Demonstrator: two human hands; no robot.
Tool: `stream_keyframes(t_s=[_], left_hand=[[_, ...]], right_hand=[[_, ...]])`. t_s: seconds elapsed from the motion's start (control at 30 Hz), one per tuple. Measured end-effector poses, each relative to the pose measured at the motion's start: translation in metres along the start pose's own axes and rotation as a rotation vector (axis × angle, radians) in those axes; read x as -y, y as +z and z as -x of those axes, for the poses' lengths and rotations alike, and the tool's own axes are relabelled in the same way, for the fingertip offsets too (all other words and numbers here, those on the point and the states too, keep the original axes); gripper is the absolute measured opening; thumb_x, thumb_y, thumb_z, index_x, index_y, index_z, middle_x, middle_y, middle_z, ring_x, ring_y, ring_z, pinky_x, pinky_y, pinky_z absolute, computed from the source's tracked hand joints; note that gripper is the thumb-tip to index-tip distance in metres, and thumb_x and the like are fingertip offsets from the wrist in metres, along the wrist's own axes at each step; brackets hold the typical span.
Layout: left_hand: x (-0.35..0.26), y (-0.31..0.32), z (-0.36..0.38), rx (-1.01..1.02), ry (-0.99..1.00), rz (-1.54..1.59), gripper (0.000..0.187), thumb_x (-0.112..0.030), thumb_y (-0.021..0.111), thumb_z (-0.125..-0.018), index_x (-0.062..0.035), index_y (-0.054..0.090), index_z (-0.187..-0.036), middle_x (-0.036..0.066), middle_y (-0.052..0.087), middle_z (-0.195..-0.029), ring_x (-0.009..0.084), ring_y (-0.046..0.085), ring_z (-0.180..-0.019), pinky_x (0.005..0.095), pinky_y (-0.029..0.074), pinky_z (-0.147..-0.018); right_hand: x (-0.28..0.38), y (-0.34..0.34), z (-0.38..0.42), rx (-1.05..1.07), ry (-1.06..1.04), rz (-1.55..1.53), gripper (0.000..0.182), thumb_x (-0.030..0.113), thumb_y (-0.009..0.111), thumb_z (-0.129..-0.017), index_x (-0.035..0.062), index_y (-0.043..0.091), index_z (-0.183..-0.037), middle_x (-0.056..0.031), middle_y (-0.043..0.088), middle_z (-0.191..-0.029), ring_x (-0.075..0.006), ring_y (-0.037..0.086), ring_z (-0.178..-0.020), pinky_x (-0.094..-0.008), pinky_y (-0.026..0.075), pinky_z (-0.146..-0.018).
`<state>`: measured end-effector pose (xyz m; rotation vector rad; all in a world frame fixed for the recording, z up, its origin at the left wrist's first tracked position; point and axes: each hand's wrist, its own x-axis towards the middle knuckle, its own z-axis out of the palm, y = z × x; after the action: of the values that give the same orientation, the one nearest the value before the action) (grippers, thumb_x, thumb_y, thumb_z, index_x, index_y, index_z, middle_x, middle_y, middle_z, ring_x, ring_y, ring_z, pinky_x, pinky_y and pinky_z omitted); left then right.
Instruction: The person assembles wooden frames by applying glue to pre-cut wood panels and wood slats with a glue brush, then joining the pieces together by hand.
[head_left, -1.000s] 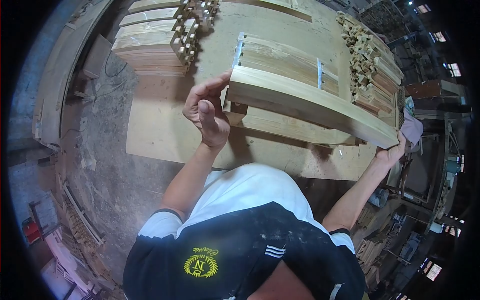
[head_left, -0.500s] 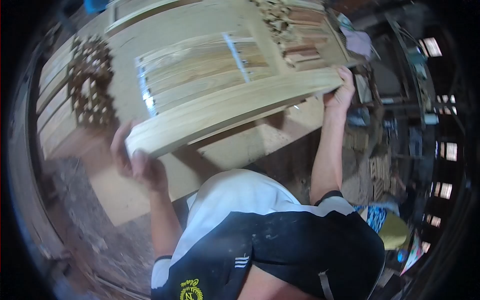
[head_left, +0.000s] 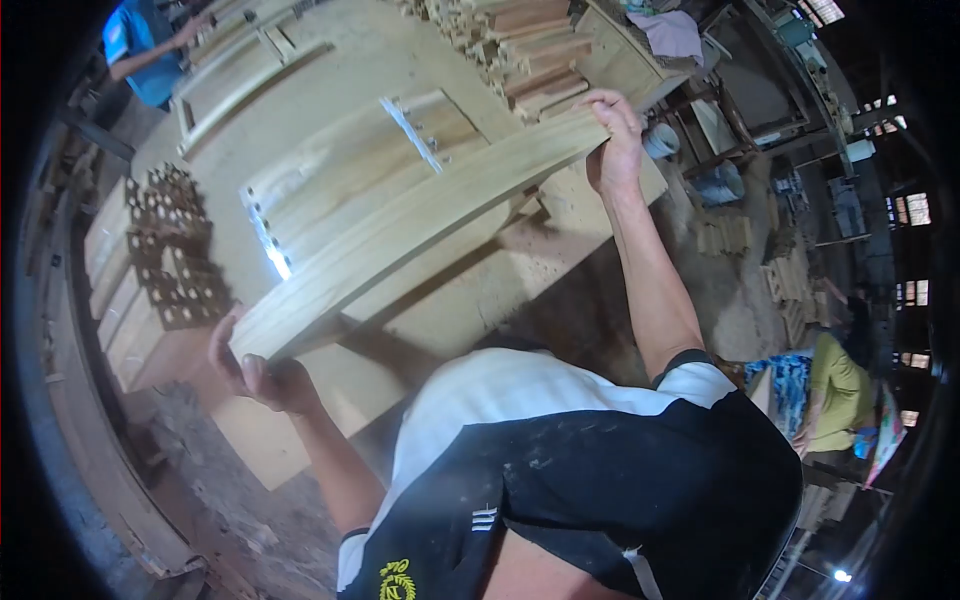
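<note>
A long pale wooden board (head_left: 420, 215) is held up across the front of my body, slanting from lower left to upper right. My left hand (head_left: 258, 368) grips its near-left end, with the thumb on the face. At the far-right end, my right hand (head_left: 616, 140) has its fingers wrapped round the board. Beneath and beyond it lies a panel of joined wooden slats (head_left: 340, 160) on the worktable (head_left: 290, 440). Two shiny metal strips, a left one (head_left: 268, 240) and a right one (head_left: 411, 134), cross this panel.
Stacked timber with holed ends (head_left: 170, 285) stands at the left. More wood pieces (head_left: 530, 50) are piled at the table's far side. A person in blue (head_left: 145, 50) is at the upper left; another in yellow-green (head_left: 838, 395) is at the right. A wooden frame (head_left: 250, 95) lies on the table.
The board has shifted left in view and tilts more steeply, still held at both ends. The view has turned, bringing the person in blue and more of the person in yellow-green into sight.
</note>
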<state>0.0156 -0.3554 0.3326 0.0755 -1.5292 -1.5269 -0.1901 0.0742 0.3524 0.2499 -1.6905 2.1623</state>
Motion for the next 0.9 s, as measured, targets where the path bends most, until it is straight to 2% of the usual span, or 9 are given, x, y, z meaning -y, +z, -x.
stream_keyframes(t_s=[0.13, 0.27, 0.3, 0.4, 0.47, 0.5, 0.53, 0.73, 0.9], left_hand=[[-0.057, 0.013, -0.006, 0.012, 0.142, -0.315, 0.058, -0.028, 0.058, -0.083, 0.0103, 0.054, -0.127, 0.022, 0.061, -0.122, 0.0309, 0.058, -0.116, 0.0455, 0.044, -0.102], [-0.132, 0.088, -0.017, 0.225, 0.552, -0.573, 0.064, -0.028, 0.069, -0.083, 0.0077, 0.053, -0.133, 0.022, 0.059, -0.129, 0.0324, 0.053, -0.125, 0.0450, 0.040, -0.106], [-0.149, 0.114, -0.015, 0.404, 0.514, -0.668, 0.069, -0.036, 0.071, -0.083, 0.0055, 0.053, -0.135, 0.023, 0.058, -0.130, 0.0349, 0.053, -0.125, 0.0450, 0.040, -0.105], [-0.154, 0.203, 0.005, 0.741, 0.553, -1.028, 0.070, -0.057, 0.071, -0.084, 0.0004, 0.060, -0.124, 0.024, 0.063, -0.115, 0.0382, 0.061, -0.108, 0.0478, 0.043, -0.100], [-0.137, 0.241, 0.012, 1.107, 0.024, -1.177, 0.056, -0.054, 0.070, -0.086, -0.0007, 0.061, -0.100, 0.022, 0.065, -0.088, 0.0358, 0.065, -0.086, 0.0430, 0.050, -0.078], [-0.127, 0.248, 0.023, 0.943, 0.239, -1.097, 0.056, -0.056, 0.069, -0.086, -0.0030, 0.053, -0.084, 0.018, 0.060, -0.071, 0.0369, 0.061, -0.068, 0.0465, 0.046, -0.066], [-0.125, 0.250, 0.028, 0.953, 0.211, -1.124, 0.056, -0.057, 0.070, -0.086, -0.0029, 0.054, -0.084, 0.018, 0.060, -0.071, 0.0377, 0.061, -0.069, 0.0470, 0.047, -0.067], [-0.124, 0.269, 0.043, 0.964, 0.154, -1.261, 0.056, -0.055, 0.073, -0.083, -0.0032, 0.053, -0.089, 0.018, 0.061, -0.074, 0.0393, 0.063, -0.073, 0.0486, 0.048, -0.069], [-0.136, 0.272, 0.049, 0.965, 0.158, -1.350, 0.068, -0.070, 0.069, -0.079, -0.0036, 0.058, -0.092, 0.016, 0.067, -0.077, 0.0338, 0.068, -0.079, 0.0459, 0.052, -0.072]], right_hand=[[0.025, -0.002, 0.003, 0.024, 0.047, 0.025, 0.021, 0.019, 0.056, -0.095, 0.0028, 0.065, -0.104, -0.0077, 0.065, -0.096, -0.0161, 0.062, -0.093, -0.0309, 0.046, -0.090], [0.022, -0.015, 0.030, -0.002, 0.113, -0.445, 0.045, 0.030, 0.056, -0.100, 0.0081, 0.050, -0.139, -0.0099, 0.057, -0.130, -0.0184, 0.053, -0.121, -0.0320, 0.041, -0.099], [0.022, -0.016, 0.044, -0.028, 0.165, -0.435, 0.061, 0.038, 0.057, -0.098, 0.0087, 0.038, -0.148, -0.0102, 0.049, -0.139, -0.0217, 0.046, -0.129, -0.0367, 0.039, -0.103], [-0.006, -0.030, 0.086, 0.237, -0.024, 0.132, 0.074, 0.047, 0.066, -0.089, 0.0102, 0.039, -0.148, -0.0123, 0.051, -0.135, -0.0246, 0.049, -0.127, -0.0396, 0.039, -0.106], [0.003, -0.027, 0.087, 0.419, -0.085, 0.462, 0.081, 0.046, 0.074, -0.081, 0.0087, 0.042, -0.145, -0.0156, 0.053, -0.134, -0.0292, 0.053, -0.124, -0.0411, 0.043, -0.104], [-0.001, -0.028, 0.080, 0.469, -0.134, 0.581, 0.084, 0.045, 0.079, -0.077, 0.0073, 0.043, -0.143, -0.0166, 0.054, -0.133, -0.0310, 0.055, -0.123, -0.0418, 0.045, -0.103], [-0.005, -0.030, 0.075, 0.515, -0.175, 0.704, 0.088, 0.044, 0.084, -0.073, 0.0059, 0.045, -0.141, -0.0175, 0.055, -0.132, -0.0328, 0.056, -0.121, -0.0424, 0.047, -0.102], [-0.004, -0.035, 0.068, 0.440, -0.192, 0.601, 0.065, 0.041, 0.074, -0.077, 0.0099, 0.055, -0.131, -0.0198, 0.056, -0.121, -0.0387, 0.062, -0.110, -0.0485, 0.054, -0.090], [-0.007, -0.043, 0.070, 0.468, -0.223, 0.583, 0.064, 0.041, 0.078, -0.074, 0.0125, 0.058, -0.128, -0.0189, 0.061, -0.117, -0.0375, 0.064, -0.105, -0.0479, 0.055, -0.087]])
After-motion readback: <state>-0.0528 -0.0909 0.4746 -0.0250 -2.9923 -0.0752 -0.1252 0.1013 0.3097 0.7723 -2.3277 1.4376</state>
